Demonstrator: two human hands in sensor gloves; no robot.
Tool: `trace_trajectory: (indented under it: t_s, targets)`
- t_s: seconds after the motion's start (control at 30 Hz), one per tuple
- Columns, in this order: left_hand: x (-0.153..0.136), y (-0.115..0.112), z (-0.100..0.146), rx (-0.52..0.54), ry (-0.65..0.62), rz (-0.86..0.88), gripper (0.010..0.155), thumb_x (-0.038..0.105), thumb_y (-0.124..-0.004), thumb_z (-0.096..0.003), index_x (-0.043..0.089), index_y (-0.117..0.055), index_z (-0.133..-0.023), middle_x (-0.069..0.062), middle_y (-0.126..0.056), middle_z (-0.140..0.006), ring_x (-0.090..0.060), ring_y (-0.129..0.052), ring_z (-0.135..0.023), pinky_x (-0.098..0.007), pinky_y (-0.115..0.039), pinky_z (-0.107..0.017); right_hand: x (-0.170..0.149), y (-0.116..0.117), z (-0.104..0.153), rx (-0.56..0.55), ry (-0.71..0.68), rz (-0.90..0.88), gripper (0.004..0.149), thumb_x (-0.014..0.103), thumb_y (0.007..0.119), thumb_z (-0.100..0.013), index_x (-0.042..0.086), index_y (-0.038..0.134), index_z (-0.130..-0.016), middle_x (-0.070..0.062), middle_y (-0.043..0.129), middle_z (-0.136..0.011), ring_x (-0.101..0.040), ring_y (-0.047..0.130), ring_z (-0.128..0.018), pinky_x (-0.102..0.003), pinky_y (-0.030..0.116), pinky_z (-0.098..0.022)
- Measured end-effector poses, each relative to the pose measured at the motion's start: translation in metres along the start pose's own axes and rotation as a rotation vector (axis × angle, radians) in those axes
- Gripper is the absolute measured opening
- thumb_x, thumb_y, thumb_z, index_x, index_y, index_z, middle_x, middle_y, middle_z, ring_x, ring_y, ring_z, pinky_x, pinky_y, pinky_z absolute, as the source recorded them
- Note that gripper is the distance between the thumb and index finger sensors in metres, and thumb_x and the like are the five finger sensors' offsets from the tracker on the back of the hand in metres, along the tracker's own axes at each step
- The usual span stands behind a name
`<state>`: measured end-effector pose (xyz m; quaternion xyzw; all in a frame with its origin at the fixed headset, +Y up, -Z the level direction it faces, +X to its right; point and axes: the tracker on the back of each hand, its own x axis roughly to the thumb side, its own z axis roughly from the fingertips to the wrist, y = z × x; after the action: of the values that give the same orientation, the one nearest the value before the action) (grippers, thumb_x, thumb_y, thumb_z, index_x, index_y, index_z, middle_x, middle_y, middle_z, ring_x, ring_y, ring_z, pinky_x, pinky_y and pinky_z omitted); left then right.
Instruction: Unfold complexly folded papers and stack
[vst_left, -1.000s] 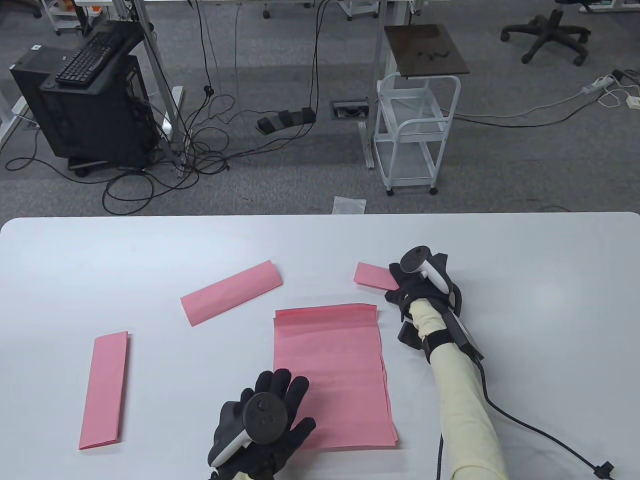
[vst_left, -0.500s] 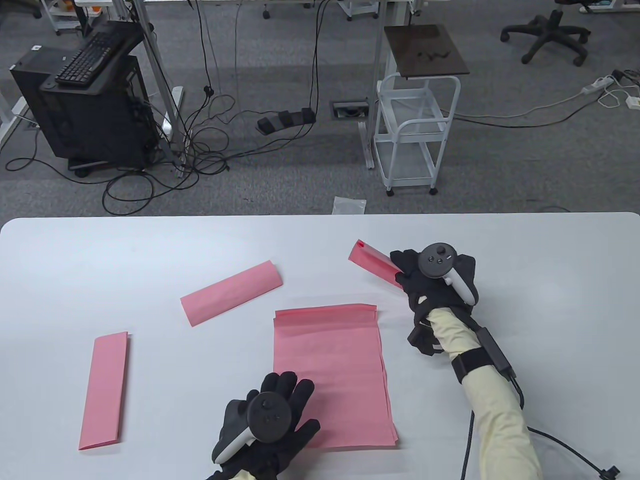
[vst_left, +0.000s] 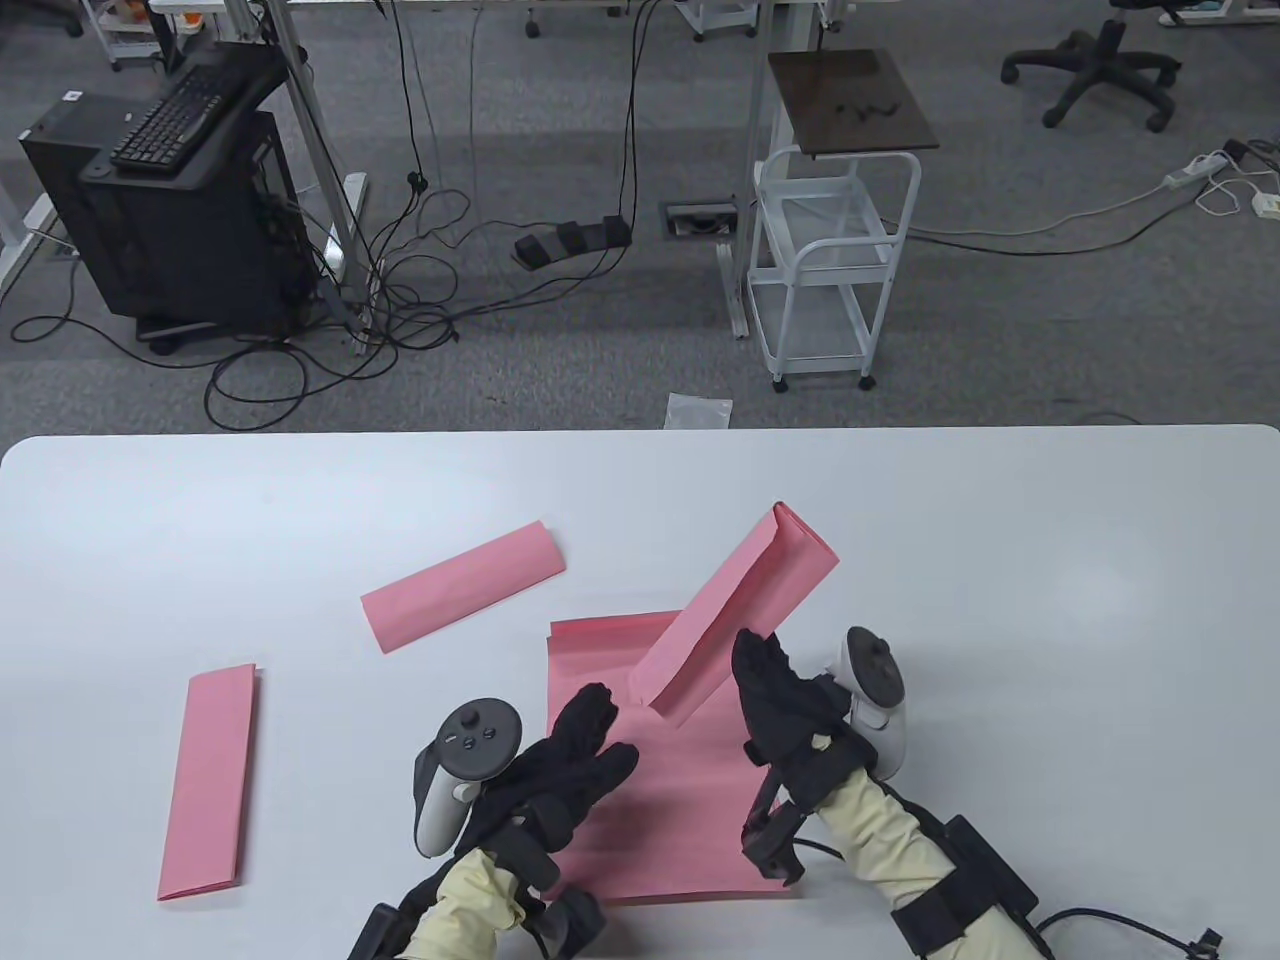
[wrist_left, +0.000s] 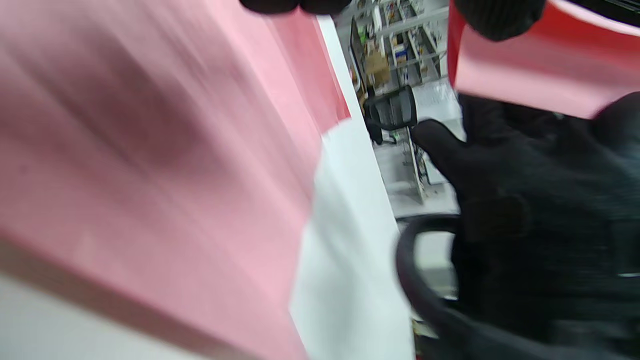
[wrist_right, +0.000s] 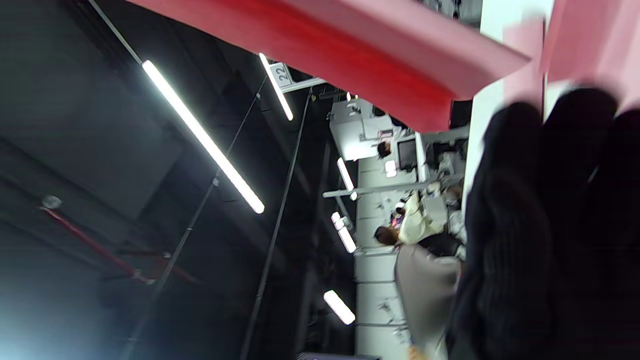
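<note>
Right hand (vst_left: 780, 700) grip on folded paper (vst_left: 735, 610) hidden; wrist views blurred.

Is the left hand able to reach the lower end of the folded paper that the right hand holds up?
Probably yes. The left hand hovers over the flat stack, beside the lower end of the folded paper that the right hand holds; nothing lies between.

Left wrist view is motion-blurred (pink stack (wrist_left: 150, 150) smeared); both hands' fingertips hidden behind paper.
</note>
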<state>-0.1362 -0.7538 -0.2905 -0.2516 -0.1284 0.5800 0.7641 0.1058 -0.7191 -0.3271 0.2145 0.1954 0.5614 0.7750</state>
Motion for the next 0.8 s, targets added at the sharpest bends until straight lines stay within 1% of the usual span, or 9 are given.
trace_trajectory:
  t_s: [0.07,0.13,0.23,0.33,0.47,0.63,0.73,0.77,0.8]
  targets:
    - [-0.001,-0.003,0.0,-0.045,-0.026,0.054,0.074,0.051,-0.067,-0.0563,0.019,-0.032,-0.113,-0.011,-0.048,-0.119,-0.038,-0.054,-0.109,-0.058,-0.043,-0.078,-0.01,0.008,0.004,0.035,0.014,-0.035,0.056,0.05,0.042,-0.055,0.06,0.01,-0.1,0.01,0.005,-0.121,-0.014,-0.013,-0.105,-0.052,-0.015,-0.066]
    - [-0.002,-0.006,0.001,0.0,-0.051,0.153,0.067,0.049,-0.066,-0.0575,0.02,-0.037,-0.111,-0.006,-0.057,-0.116,-0.032,-0.064,-0.107,-0.054,-0.05,-0.079,-0.021,0.014,0.009,0.048,0.039,-0.054,0.056,0.05,0.043,-0.056,0.059,0.012,-0.101,0.009,0.006,-0.121,-0.014,-0.014,-0.105,-0.052,-0.015,-0.066]
    - [-0.007,-0.003,0.008,0.244,-0.039,0.305,0.04,0.04,-0.067,-0.0578,0.029,-0.065,-0.096,0.004,-0.086,-0.095,-0.021,-0.089,-0.089,-0.046,-0.064,-0.074,-0.028,0.012,0.016,0.028,0.066,-0.034,0.056,0.047,0.049,-0.058,0.055,0.018,-0.104,0.007,0.009,-0.121,-0.016,-0.011,-0.106,-0.053,-0.013,-0.066]
    - [-0.004,0.009,0.02,0.354,-0.084,0.412,0.038,0.038,-0.068,-0.0566,0.026,-0.067,-0.093,0.003,-0.087,-0.088,-0.02,-0.091,-0.082,-0.047,-0.065,-0.072,-0.026,0.003,0.023,-0.029,0.033,0.007,0.067,0.048,0.056,-0.058,0.053,0.005,-0.102,0.008,0.006,-0.12,-0.018,-0.011,-0.106,-0.054,-0.012,-0.066]
    - [-0.007,0.036,0.033,0.454,-0.08,0.332,0.038,0.038,-0.069,-0.0567,0.024,-0.067,-0.093,0.002,-0.088,-0.085,-0.021,-0.091,-0.079,-0.049,-0.064,-0.072,-0.001,-0.019,0.027,-0.176,-0.064,0.027,0.08,0.042,0.067,-0.056,0.052,-0.001,-0.097,0.013,-0.002,-0.117,-0.021,-0.008,-0.107,-0.056,-0.012,-0.067]
    - [-0.008,0.044,0.032,0.43,-0.064,0.164,0.038,0.037,-0.07,-0.0561,0.023,-0.07,-0.092,0.0,-0.09,-0.082,-0.022,-0.092,-0.076,-0.05,-0.064,-0.071,0.026,-0.03,0.031,-0.272,-0.055,0.547,0.083,0.035,0.073,-0.052,0.05,0.006,-0.099,0.009,0.004,-0.117,-0.028,0.019,-0.111,-0.061,-0.001,-0.071]
    - [-0.007,0.037,0.028,0.358,-0.074,0.146,0.039,0.036,-0.071,-0.0557,0.022,-0.07,-0.092,0.0,-0.09,-0.082,-0.023,-0.093,-0.076,-0.05,-0.063,-0.071,0.03,-0.033,0.032,-0.283,-0.04,0.68,0.081,0.033,0.074,-0.052,0.049,0.011,-0.101,0.006,0.014,-0.119,-0.031,0.041,-0.106,-0.062,0.01,-0.074]
    - [-0.008,0.036,0.027,0.35,-0.069,0.143,0.038,0.036,-0.071,-0.0557,0.023,-0.07,-0.092,-0.001,-0.09,-0.082,-0.023,-0.093,-0.075,-0.051,-0.063,-0.071,0.03,-0.034,0.033,-0.314,-0.059,0.678,0.079,0.033,0.074,-0.052,0.048,0.015,-0.102,0.005,0.02,-0.119,-0.032,0.049,-0.103,-0.062,0.014,-0.075]
    - [-0.008,0.034,0.026,0.349,-0.062,0.134,0.038,0.036,-0.071,-0.0557,0.022,-0.07,-0.092,-0.001,-0.09,-0.081,-0.023,-0.093,-0.075,-0.051,-0.063,-0.071,0.029,-0.037,0.034,-0.363,-0.075,0.641,0.07,0.033,0.075,-0.051,0.042,0.033,-0.106,0.0,0.047,-0.114,-0.032,0.061,-0.096,-0.062,0.023,-0.075]
